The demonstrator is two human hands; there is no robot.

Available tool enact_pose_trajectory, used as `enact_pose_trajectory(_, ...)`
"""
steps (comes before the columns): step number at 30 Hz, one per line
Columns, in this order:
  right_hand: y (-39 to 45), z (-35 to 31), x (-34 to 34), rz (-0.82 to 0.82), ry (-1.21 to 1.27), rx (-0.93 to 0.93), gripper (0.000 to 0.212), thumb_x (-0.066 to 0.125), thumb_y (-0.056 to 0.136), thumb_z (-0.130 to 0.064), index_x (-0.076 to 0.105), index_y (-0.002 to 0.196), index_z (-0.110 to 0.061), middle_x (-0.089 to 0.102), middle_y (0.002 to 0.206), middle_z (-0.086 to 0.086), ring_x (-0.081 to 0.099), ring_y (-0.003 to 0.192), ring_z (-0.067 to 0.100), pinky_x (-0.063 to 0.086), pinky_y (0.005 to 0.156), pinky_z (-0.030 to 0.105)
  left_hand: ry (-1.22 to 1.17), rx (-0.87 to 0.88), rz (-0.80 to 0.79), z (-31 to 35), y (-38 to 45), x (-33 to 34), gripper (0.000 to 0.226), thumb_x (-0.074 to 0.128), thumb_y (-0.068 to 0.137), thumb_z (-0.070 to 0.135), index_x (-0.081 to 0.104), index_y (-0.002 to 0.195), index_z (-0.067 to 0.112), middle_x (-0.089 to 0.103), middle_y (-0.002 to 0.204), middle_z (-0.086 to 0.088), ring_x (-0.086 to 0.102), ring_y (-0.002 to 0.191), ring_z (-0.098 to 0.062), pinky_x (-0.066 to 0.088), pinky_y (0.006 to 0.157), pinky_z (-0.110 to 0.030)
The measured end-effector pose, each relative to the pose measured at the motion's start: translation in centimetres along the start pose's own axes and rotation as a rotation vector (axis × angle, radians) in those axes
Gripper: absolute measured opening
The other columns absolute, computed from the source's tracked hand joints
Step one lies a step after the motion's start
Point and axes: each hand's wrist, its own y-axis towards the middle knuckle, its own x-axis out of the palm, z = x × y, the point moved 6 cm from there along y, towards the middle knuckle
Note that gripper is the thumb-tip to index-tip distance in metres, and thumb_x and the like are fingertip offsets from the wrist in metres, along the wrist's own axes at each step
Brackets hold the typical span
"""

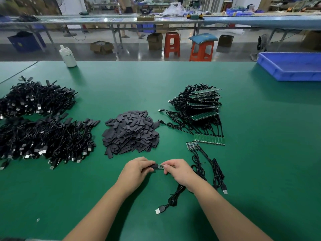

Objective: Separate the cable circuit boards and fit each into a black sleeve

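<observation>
Near the bench's front edge, the left hand [137, 168] pinched a black sleeve [153, 166] while the right hand [178, 169] pinched the circuit board [160, 166]. The board's long axis ran left-right, its end already entering the sleeve. No writing was legible.

Non-task items on bench
White bottle [67, 57] far upper left of the grip; blue tray [293, 66] far upper right.
</observation>
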Motion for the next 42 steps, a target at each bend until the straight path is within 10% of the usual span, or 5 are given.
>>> enact_pose_trajectory(14, 0.8, 0.8, 0.3, -0.019, 0.037, 0.016, 0.017, 0.055, 0.1, -0.025, 0.071, 0.096, -0.03, 0.074, 0.084, -0.009, 0.043, 0.048, -0.003, 0.038, 0.057, 0.017, 0.175, 0.069, -0.088, 1.9, 0.9, 0.1, 0.021, 0.059, 0.096, 0.029, 0.071, 0.112, 0.024, 0.068, 0.105, 0.005, 0.063, 0.095, -0.018, 0.048, 0.085, -0.031)
enact_pose_trajectory(29, 0.2, 0.5, 0.4, -0.07, 0.007, 0.011, 0.026, 0.051, 0.102, -0.021, 0.072, 0.09, -0.01, 0.051, 0.042, -0.028, 0.044, 0.039, -0.016, 0.024, 0.053, 0.015, 0.18, 0.053, -0.133, 3.3, 1.1, 1.4, 0.024, 0.053, 0.099, 0.029, 0.069, 0.117, 0.023, 0.067, 0.105, 0.0, 0.063, 0.096, -0.019, 0.047, 0.087, -0.032)
enact_pose_trajectory(34, 0.4, 0.2, 0.8, -0.099, 0.179, 0.082, 0.026, 0.043, 0.1, -0.007, 0.061, 0.12, -0.006, 0.073, 0.088, 0.0, 0.048, 0.048, 0.008, 0.037, 0.041, 0.021, 0.134, 0.007, -0.093, 2.9, 1.2, 0.9, 0.025, 0.057, 0.098, 0.025, 0.071, 0.119, 0.025, 0.07, 0.11, 0.003, 0.063, 0.102, -0.018, 0.045, 0.09, -0.026)
enact_pose_trajectory(42, 0.3, 0.2, 1.3, -0.163, 0.244, 0.071, 0.036, 0.036, 0.103, -0.003, 0.053, 0.135, -0.002, 0.068, 0.104, 0.011, 0.065, 0.065, 0.014, 0.052, 0.054, 0.021, 0.057, -0.002, -0.091, 2.6, 1.1, 1.0, 0.02, 0.059, 0.096, 0.018, 0.073, 0.109, 0.021, 0.071, 0.108, 0.001, 0.063, 0.104, -0.017, 0.047, 0.091, -0.026)
